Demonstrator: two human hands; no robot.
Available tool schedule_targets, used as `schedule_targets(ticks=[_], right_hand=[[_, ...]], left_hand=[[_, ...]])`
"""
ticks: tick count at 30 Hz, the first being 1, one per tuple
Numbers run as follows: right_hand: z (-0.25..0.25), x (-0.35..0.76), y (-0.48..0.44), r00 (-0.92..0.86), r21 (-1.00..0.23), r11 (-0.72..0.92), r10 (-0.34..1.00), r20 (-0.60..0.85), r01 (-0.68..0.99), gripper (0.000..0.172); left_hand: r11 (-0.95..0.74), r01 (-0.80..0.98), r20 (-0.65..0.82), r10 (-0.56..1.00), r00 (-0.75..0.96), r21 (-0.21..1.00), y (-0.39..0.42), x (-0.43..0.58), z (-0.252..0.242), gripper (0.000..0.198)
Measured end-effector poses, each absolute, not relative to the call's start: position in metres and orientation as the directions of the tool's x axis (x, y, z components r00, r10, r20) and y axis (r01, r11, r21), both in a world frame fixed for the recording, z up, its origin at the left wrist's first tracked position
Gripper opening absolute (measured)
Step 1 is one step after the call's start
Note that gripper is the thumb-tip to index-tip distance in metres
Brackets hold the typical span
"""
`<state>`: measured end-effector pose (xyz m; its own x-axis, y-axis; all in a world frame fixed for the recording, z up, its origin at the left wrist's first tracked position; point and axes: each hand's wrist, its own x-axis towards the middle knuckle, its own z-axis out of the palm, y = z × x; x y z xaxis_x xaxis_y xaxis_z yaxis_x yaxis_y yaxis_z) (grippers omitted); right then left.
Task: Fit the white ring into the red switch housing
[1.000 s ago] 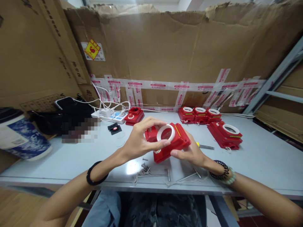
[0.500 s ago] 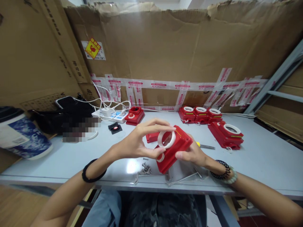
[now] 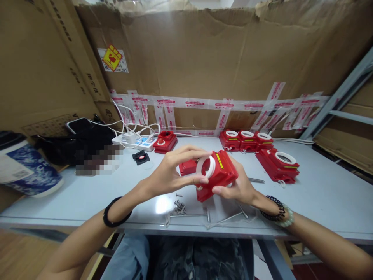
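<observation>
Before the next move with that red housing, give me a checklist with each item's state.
1. Right hand supports the red housing from below: ok.
2. Left hand pinches the white ring: ok.
3. Ring fully seated in its opening: cannot tell.
4. Housing held off the table: ok.
5. Loose screws within reach below the hands: ok.
6. Screwdriver in hand: not ok, it lies on the table.

My left hand is raised with wrist bent, index finger and thumb curled around the white ring, pinching its rim. My right hand cups the red housing from below and behind, thumb pressed on its near face. Both forearms angle inward, wristbands on each.
</observation>
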<state>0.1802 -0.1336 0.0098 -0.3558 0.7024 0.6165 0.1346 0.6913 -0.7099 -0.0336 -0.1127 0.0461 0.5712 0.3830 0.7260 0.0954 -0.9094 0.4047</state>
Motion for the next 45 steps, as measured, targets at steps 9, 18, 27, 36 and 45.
schedule_targets(ticks=[9,18,27,36,45], right_hand=[[0.007,0.181,-0.134,-0.266,-0.504,0.790,0.600,0.754,0.350,0.070],[0.011,0.187,-0.128,-0.347,-0.223,0.883,0.378,0.858,0.412,0.081],[0.013,0.189,-0.127,-0.397,-0.074,0.890,0.273,0.876,0.449,0.074],[0.012,0.188,-0.128,-0.353,-0.156,0.875,0.340,0.872,0.459,0.081],[0.012,0.185,-0.135,-0.267,-0.465,0.817,0.559,0.785,0.342,0.063]], left_hand=[[-0.840,0.119,0.704,0.513,0.490,0.530,-0.116,-0.028,0.040,0.044],[-0.652,0.113,0.542,0.702,0.462,0.749,-0.122,-0.023,0.041,0.037],[-0.481,0.088,0.399,0.804,0.440,0.872,-0.127,-0.020,0.042,0.034],[-0.525,-0.042,0.489,0.757,0.434,0.850,-0.127,-0.018,0.037,0.035],[-0.882,0.018,0.774,0.424,0.470,0.472,-0.124,-0.023,0.039,0.053]])
